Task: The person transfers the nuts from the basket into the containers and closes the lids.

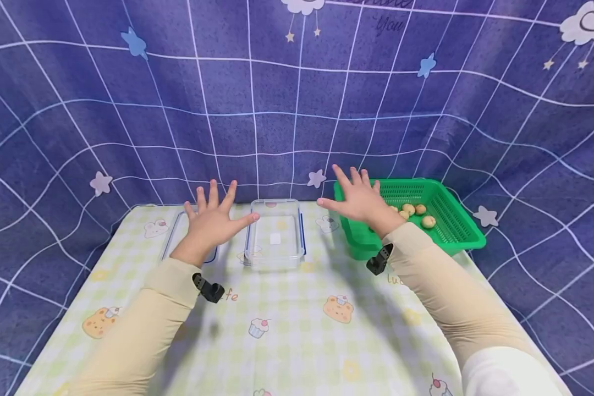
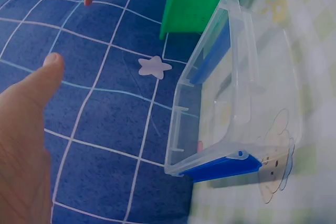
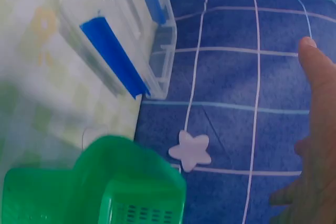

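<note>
Both hands are raised over the back of the table with fingers spread, holding nothing. My left hand (image 1: 212, 223) hovers above a flat clear lid with a blue seal (image 1: 170, 242), partly hiding it. To its right stands a clear plastic food container (image 1: 275, 258) with blue side clips, its top uncovered. Over the left side of a green plastic basket (image 1: 457, 234) is my right hand (image 1: 361, 201). Several small round potatoes (image 1: 428, 221) lie in the basket; the right hand and forearm cover part of its inside. In the left wrist view the left thumb (image 2: 50, 72) is stretched out.
A checked tablecloth (image 1: 287, 352) with bear and cupcake prints covers the table. Directly behind the containers hangs a blue curtain (image 1: 277, 132) with white grid lines and stars. The basket sits near the table's right edge.
</note>
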